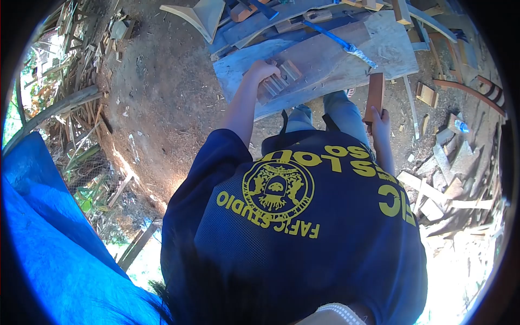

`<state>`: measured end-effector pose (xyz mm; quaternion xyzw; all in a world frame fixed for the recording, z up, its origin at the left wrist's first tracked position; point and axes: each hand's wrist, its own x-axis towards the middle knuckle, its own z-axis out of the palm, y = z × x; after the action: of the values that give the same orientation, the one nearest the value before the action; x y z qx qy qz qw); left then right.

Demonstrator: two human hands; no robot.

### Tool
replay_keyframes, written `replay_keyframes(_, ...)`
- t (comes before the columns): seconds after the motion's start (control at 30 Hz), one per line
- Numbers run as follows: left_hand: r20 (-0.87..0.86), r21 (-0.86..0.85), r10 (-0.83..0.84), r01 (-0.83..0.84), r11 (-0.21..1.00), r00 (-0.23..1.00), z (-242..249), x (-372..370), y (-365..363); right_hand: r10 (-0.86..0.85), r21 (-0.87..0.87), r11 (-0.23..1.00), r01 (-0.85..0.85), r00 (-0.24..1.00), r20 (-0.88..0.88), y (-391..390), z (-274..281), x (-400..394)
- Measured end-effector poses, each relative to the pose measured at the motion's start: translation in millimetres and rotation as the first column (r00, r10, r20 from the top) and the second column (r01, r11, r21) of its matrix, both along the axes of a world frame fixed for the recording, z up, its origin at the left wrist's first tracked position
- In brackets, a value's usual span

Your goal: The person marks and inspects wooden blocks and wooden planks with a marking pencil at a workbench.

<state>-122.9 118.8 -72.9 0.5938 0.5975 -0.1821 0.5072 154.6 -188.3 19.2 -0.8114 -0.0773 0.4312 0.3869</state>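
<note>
My left hand (263,71) is over the near left part of the workbench top, its fingers curled round the upper end of several small wooden strips (277,83). These strips lie side by side on a brown board (309,60). My right hand (379,119) is closed round the lower end of a long reddish-brown wooden block (375,92), held upright in view beside the bench's near right edge. A long blue stick-like tool (331,37) with a wrapped, pale end lies across the board.
The weathered workbench (394,51) stands in front of me, with more wood pieces (290,24) along its far side. Scrap wood (452,162) covers the ground at right, and a woodpile (70,108) lies at left. A blue tarp (59,233) hangs at lower left.
</note>
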Motion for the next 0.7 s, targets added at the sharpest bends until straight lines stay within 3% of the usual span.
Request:
replay_keyframes(0.13, 0.017, -0.032, 0.066, -0.066, 0.997, 0.998, 2, 0, 4, -0.075, -0.008, 0.997, 0.075, 0.997, 0.012, -11, -3, 3)
replay_keyframes(0.2, 0.117, 0.018, 0.07, -0.072, 0.997, 0.991, -7, -3, 4, -0.071, -0.027, 0.997, 0.072, 0.997, 0.035, -13, -3, 5)
replay_keyframes(0.3, 0.069, 0.134, 0.115, -0.123, 0.983, 0.991, -22, -1, 9, -0.1, -0.004, 0.995, 0.1, 0.995, 0.007, -16, -2, 4)
replay_keyframes(0.43, 0.1, 0.115, 0.146, -0.157, 0.981, 0.984, -16, -1, 7, -0.115, 0.009, 0.993, 0.115, 0.993, 0.007, -18, -5, 4)
replay_keyframes(0.5, 0.05, 0.102, 0.039, -0.044, 0.994, 0.998, 8, 3, 3, -0.118, 0.002, 0.993, 0.118, 0.993, 0.01, -19, -5, 4)
replay_keyframes(0.7, 0.015, 0.139, -0.088, 0.085, 0.987, 0.996, -8, -6, 1, -0.09, 0.008, 0.996, 0.09, 0.996, -0.008, -24, -10, 4)
